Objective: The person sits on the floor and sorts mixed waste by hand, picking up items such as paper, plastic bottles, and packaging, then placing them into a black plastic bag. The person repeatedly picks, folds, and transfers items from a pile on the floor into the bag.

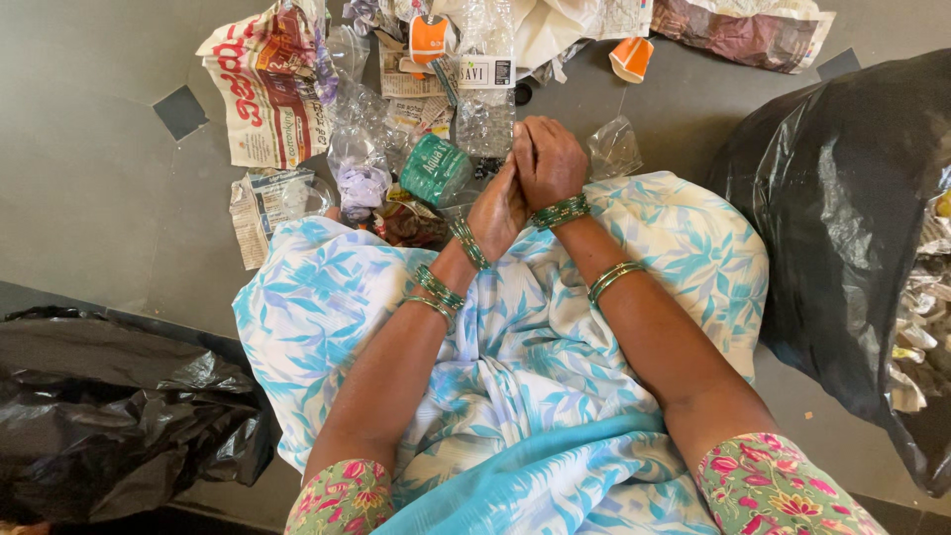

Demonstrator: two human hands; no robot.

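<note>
A grey tiled floor (109, 188) with small dark inset squares runs under everything. Black bags flank the seated person, one bag (832, 218) at the right stuffed with scraps, another (119, 416) slumped at the left. Ahead lie newspaper (267, 89), a crushed green bottle (434, 170) and clear wrappers (357, 129).

The left hand (498, 210) and right hand (548, 159) meet above the knees, fingers clasped together; whether they clench anything, I cannot tell. A clear plastic bottle (485, 89) lies just beyond them, its long axis pointing away from the person, label across it.
</note>
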